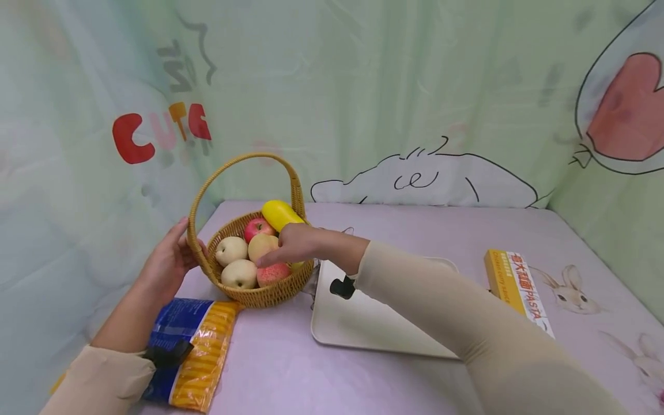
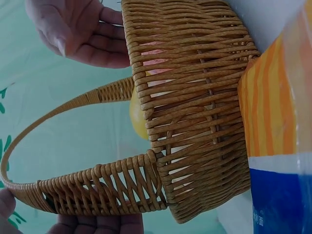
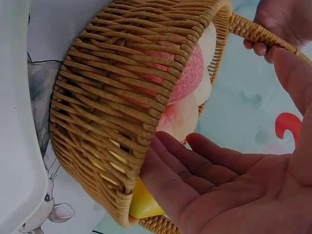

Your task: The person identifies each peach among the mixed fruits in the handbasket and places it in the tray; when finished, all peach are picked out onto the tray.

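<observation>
A wicker basket [image 1: 264, 297] with a tall arched handle stands at the left of the table. In it lie two pale round pears [image 1: 231, 251], a red apple [image 1: 257, 227], a yellow-orange peach [image 1: 261, 246], a speckled pink-red fruit [image 1: 273, 273] and a long yellow fruit [image 1: 279, 214]. My left hand [image 1: 165, 262] grips the left side of the handle [image 2: 97, 187]. Over the basket's right side reaches my right hand [image 1: 300, 242], its fingers [image 3: 170, 178] extended past the rim among the fruit. Their tips are partly hidden, and no fruit shows in their grasp.
A plastic bag of noodles [image 1: 204, 351], blue and orange, lies in front of the basket by the left forearm. Right of the basket is a white tray [image 1: 373, 323], partly under the right sleeve. Farther right lies a yellow pasta box [image 1: 510, 282]. Printed curtains hang behind.
</observation>
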{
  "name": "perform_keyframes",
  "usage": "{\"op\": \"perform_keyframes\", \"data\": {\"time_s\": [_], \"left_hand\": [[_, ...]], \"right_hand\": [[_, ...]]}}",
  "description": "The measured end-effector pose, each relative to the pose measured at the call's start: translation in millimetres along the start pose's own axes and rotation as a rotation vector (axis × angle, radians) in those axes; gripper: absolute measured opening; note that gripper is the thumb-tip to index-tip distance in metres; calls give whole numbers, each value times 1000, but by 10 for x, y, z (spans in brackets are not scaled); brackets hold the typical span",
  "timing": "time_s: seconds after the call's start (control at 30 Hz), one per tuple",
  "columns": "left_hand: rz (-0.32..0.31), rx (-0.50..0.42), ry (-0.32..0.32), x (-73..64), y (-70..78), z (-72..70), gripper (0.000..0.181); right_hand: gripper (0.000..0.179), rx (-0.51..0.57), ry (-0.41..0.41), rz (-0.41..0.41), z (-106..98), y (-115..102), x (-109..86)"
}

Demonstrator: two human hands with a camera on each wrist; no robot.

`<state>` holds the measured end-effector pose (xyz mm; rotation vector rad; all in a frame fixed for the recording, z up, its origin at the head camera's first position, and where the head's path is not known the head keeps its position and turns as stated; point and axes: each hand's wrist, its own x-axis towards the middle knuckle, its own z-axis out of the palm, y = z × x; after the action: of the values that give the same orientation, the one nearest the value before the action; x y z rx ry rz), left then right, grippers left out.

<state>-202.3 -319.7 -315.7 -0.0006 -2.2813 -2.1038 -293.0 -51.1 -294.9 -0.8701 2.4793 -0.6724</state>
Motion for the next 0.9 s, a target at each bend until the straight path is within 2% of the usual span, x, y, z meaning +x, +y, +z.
{"op": "perform_keyframes", "data": {"time_s": [0.2,0.43,0.73,0.9], "left_hand": [[-28,-10,6,-50,-30,-36,59],[-23,-13,21,-77,-37,-64,59],[-7,-12,14,-39,-16,-1,59],[-18,8,10,-22,-2,12,59]], "right_hand": [[47,-97,-21,2,129,-90,137],[44,-196,-19,24,279,-155,224],[48,-292,-22,29,334,-150,261],[44,-338,-16,29,336,-159,251]]}}
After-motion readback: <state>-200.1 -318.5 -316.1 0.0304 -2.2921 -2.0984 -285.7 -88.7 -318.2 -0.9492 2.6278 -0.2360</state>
